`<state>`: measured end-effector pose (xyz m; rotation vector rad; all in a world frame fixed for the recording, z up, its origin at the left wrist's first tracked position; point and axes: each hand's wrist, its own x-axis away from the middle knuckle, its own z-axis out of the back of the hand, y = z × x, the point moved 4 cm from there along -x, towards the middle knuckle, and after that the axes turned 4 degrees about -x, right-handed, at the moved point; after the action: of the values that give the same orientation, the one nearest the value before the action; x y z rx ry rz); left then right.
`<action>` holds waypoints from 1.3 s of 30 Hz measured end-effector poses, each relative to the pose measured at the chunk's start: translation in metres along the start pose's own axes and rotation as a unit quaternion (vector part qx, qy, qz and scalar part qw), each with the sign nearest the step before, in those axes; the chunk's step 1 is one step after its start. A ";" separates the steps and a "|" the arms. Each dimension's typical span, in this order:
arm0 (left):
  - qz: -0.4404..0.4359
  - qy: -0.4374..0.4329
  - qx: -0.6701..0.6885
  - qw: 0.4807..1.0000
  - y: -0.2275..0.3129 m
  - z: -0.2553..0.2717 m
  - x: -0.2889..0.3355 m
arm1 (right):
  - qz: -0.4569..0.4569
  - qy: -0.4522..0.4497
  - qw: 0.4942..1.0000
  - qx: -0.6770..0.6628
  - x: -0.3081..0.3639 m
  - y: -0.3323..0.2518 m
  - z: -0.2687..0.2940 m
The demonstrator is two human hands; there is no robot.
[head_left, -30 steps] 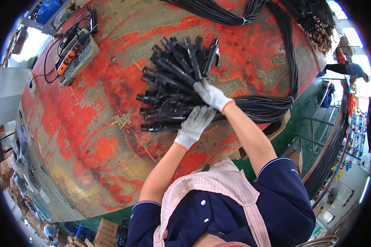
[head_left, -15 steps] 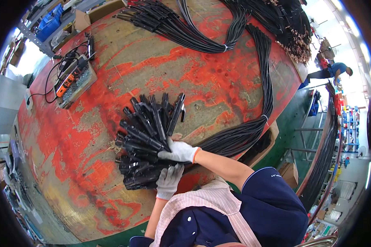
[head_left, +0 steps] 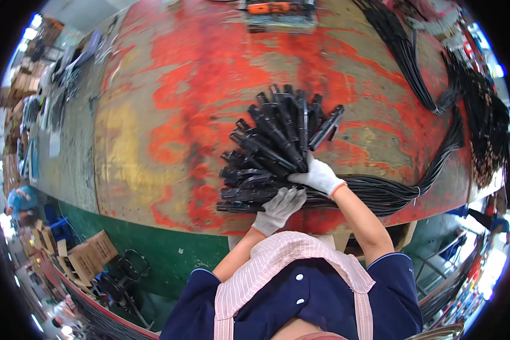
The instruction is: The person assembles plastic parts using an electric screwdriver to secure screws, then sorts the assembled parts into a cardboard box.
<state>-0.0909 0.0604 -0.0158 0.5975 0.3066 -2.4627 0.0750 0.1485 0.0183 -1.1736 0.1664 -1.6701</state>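
Note:
A thick bundle of black cables (head_left: pixel 374 194) lies along the near side of the table, its black connector ends (head_left: pixel 277 133) fanned out to the left and away from me. My right hand (head_left: pixel 319 177), in a white glove with an orange cuff edge, is closed around the bundle just behind the connectors. Beside it, closer to me, my left hand (head_left: pixel 280 208) in a greyish-white glove curls its fingers over the near side of the same bundle. Its thumb is hidden. One connector at the right of the fan stands a little apart from the others.
The worn red and tan table (head_left: pixel 170 141) stretches to both sides. At its far edge sits a tray (head_left: pixel 280 25) with an orange-handled tool (head_left: pixel 266 8). More black cable bundles (head_left: pixel 399 51) lie far right. Cardboard boxes (head_left: pixel 93 255) stand on the green floor at left.
The view has swung left, so the table and bundle appear farther right and the floor at left shows. Both hands stay on the cable bundle, with little visible change in their hold.

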 end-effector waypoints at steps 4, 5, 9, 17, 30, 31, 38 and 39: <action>-0.032 -0.006 0.029 0.999 -0.022 0.007 0.012 | -0.032 -0.006 0.996 0.086 -0.003 -0.020 -0.010; -0.029 0.012 -0.021 0.999 -0.018 0.003 0.020 | -0.012 -0.003 0.997 0.076 -0.004 -0.014 -0.016; -0.011 0.064 -0.043 0.997 -0.007 -0.006 0.022 | 0.060 0.007 0.998 0.022 -0.006 -0.007 -0.019; -0.050 0.040 -0.012 0.998 -0.011 0.033 0.027 | 0.089 -0.046 0.995 0.011 0.004 -0.007 -0.015; -0.018 0.041 -0.006 0.999 -0.025 0.025 0.030 | 0.139 -0.001 0.988 0.067 -0.024 0.009 -0.024; -0.016 0.029 0.003 0.999 -0.026 0.031 0.032 | 0.142 -0.009 0.987 0.069 -0.024 0.010 -0.026; -0.030 0.014 -0.005 0.999 -0.069 0.051 0.073 | 0.136 -0.034 0.987 0.078 -0.021 -0.040 -0.058; -0.025 -0.014 0.009 1.000 -0.081 0.058 0.077 | 0.124 -0.032 0.989 0.076 -0.018 -0.057 -0.062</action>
<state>-0.2150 0.0681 0.0041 0.5692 0.2915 -2.5228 -0.0096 0.1626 0.0103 -1.0456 0.1361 -1.4014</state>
